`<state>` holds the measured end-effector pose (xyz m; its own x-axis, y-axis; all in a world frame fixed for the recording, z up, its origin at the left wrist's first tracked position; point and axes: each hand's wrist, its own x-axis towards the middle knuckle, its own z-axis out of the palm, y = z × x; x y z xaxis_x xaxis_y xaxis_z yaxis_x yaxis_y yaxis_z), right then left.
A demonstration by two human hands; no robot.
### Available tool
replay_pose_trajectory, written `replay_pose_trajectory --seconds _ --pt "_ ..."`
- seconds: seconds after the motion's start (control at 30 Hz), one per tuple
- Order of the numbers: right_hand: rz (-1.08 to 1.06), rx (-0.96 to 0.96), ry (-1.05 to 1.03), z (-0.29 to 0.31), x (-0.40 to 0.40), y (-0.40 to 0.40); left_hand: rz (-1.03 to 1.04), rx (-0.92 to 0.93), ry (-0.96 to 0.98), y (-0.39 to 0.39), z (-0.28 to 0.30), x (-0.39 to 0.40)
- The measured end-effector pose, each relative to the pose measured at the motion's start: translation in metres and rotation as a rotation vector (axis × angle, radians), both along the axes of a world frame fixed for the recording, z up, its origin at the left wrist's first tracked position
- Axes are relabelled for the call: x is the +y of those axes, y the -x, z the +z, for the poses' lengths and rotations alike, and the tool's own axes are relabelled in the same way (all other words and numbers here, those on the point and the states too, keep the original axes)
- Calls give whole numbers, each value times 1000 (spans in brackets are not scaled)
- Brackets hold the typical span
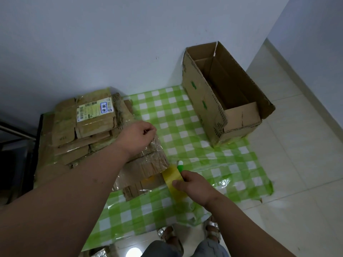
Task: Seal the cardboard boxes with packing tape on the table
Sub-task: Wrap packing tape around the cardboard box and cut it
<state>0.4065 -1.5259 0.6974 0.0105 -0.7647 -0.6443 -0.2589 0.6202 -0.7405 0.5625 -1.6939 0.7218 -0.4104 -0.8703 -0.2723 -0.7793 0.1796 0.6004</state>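
A small worn cardboard box [146, 171] lies on the green checked tablecloth [178, 115] in front of me. My left hand [138, 137] pinches the free end of clear packing tape over the box's far side. The tape stretches down across the box to a yellowish tape roll [174, 179]. My right hand [196, 184] grips that roll together with a green and white cutter [180, 165], just right of the box's near corner.
A stack of flattened, taped boxes [87, 125] with a shipping label sits at the left against the wall. A large cardboard box [220, 91] with its top flaps up stands at the back right. The table's right edge drops to a tiled floor [297, 164].
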Motion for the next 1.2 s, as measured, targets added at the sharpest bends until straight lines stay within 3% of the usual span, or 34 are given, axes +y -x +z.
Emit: replay_pose_trajectory --seconds 0.3,0.63,1.13,1.2 --pt "-109 2 79 -3 0 -5 -125 -92 56 -4 -2 -1" --pt "26 290 296 -6 2 -19 -217 -128 147 -7 -11 -2" --pt "193 659 231 -5 -25 -27 -356 -260 79 -1 -15 -15" --pt "196 634 243 -2 -32 -30 -377 -284 80 -2 -15 -14"
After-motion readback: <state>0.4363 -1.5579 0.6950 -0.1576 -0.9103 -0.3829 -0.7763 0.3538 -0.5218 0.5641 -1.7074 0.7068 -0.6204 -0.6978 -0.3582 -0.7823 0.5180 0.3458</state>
